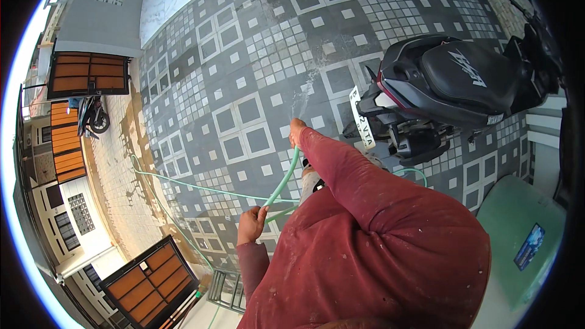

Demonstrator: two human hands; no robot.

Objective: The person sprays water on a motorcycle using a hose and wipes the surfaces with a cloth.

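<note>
Grey patterned tile floor in daylight; a black scooter at two o'clock, brown slatted gate at seven.

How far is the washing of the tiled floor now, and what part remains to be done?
Done: the tiles near the spray look darker and wet. In hand: the right hand aims the end of the green hose, water spraying out beside the black scooter, while the left hand holds the hose further back. Left: the floor farther away looks paler, probably dry; I cannot be sure.
</note>
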